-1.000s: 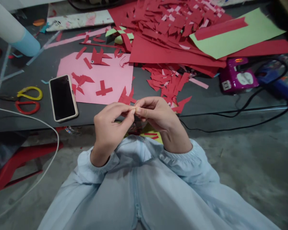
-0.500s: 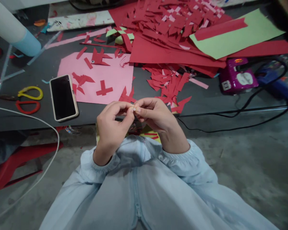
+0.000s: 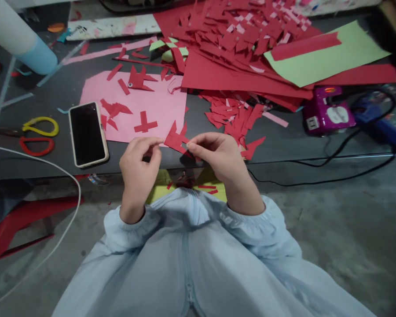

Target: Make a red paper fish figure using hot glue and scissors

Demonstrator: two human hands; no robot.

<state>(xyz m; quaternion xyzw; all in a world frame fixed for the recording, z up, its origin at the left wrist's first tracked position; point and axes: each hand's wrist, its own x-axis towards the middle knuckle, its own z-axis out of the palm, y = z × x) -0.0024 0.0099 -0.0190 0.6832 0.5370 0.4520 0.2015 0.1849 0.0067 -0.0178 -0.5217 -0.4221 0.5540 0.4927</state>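
My left hand [image 3: 139, 169] is by the table's front edge, thumb and forefinger curled together; whatever they may pinch is too small to make out. Just right of its fingertips lies a folded red paper fish [image 3: 175, 140] with pointed ends, overlapping the pink sheet's [image 3: 117, 119] lower right corner. My right hand [image 3: 216, 154] pinches at the fish's right end, thumb against forefinger. Any small thing between those fingers is hidden. Further back on the pink sheet rests another red paper fish [image 3: 139, 81] with a round eye, along with a red paper cross [image 3: 145, 123].
A phone [image 3: 88, 134] and scissors [image 3: 38, 137] lie at left. Red paper scraps [image 3: 237, 116] and red sheets [image 3: 218, 72] pile up behind my right hand. At right are a purple box [image 3: 328, 112] and a blue glue gun [image 3: 379, 119] with a black cable.
My hands, fingertips together before, have come apart. My left hand has moved left and slightly down; my right hand is now at the red paper fish, which shows more fully.
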